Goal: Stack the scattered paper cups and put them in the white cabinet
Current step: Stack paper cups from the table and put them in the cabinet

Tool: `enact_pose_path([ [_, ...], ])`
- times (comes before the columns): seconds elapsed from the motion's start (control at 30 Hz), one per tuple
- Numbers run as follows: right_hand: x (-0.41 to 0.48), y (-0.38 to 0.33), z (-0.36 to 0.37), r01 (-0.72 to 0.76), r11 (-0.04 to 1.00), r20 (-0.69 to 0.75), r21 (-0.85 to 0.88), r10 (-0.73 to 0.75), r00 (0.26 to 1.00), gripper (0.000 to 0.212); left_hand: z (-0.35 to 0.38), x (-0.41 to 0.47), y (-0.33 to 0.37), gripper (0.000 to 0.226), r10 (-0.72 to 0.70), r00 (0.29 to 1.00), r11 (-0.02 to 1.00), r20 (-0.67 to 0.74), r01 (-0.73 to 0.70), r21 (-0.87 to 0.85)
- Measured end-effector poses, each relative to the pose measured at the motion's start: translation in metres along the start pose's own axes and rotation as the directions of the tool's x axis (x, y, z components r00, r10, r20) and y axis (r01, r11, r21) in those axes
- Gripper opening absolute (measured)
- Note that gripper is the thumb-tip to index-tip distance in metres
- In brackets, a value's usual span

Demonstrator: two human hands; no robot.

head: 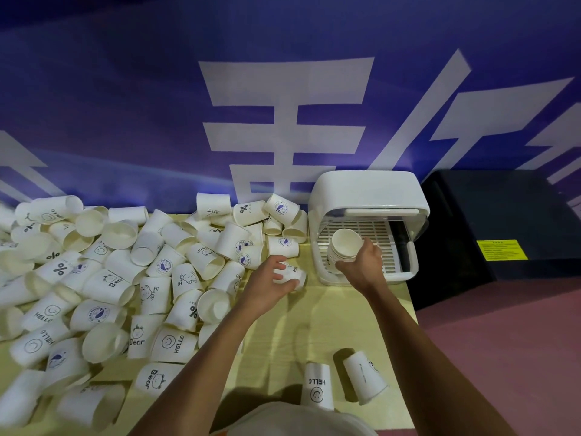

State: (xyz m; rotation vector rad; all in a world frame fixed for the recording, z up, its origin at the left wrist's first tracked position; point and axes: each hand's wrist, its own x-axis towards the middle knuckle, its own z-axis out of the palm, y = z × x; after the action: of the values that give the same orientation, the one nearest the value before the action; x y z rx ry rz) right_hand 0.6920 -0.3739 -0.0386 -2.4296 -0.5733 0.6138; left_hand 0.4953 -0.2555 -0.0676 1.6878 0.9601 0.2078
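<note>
Several white printed paper cups (103, 278) lie scattered in a pile over the left and middle of the pale table (317, 322). My left hand (267, 281) grips a single cup (294, 273) lying on its side at the pile's right edge. My right hand (364, 262) holds a short stack of nested cups (344, 243), mouth up, at the open front of the white cabinet (367, 190). The stack sits over the cabinet's slatted tray (371, 231). The cabinet's clear lid is raised.
Two loose cups (317, 385) lie near the table's front edge, close to my body. A dark box (503, 221) with a yellow label stands right of the cabinet. A purple wall with white lettering backs the table. Pink floor lies to the right.
</note>
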Motion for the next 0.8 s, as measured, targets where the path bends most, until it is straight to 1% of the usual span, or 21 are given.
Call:
enact_pose_path([
  [0.13,-0.008,0.004,-0.006,0.016,0.999,-0.041,0.042,-0.014,0.999,0.089,0.004,-0.005,0.003,0.056,0.004,1.0,1.0,0.014,-0.004,0.006],
  [0.23,-0.019,0.012,-0.007,0.053,0.997,-0.015,0.062,-0.052,0.999,0.082,0.012,-0.012,0.002,0.055,-0.001,1.0,1.0,0.027,0.0,0.014],
  [0.33,-0.034,0.023,-0.004,0.058,0.997,0.032,0.054,-0.06,0.998,0.076,0.022,-0.018,-0.002,0.055,-0.005,0.998,0.999,0.06,0.002,0.05],
  [0.43,-0.048,0.039,0.001,0.044,0.999,0.091,0.007,-0.044,0.995,0.075,0.035,-0.026,-0.011,0.055,-0.027,0.996,0.996,0.082,0.02,0.087],
  [0.57,-0.068,0.062,0.007,-0.018,1.0,0.174,-0.015,0.02,0.985,0.073,0.052,-0.036,-0.024,0.057,-0.069,0.99,0.993,0.121,0.057,0.1],
  [0.8,-0.094,0.091,0.013,-0.062,0.996,0.249,-0.06,0.075,0.966,0.068,0.082,-0.052,-0.042,0.055,-0.156,0.965,0.972,0.21,0.112,0.208],
])
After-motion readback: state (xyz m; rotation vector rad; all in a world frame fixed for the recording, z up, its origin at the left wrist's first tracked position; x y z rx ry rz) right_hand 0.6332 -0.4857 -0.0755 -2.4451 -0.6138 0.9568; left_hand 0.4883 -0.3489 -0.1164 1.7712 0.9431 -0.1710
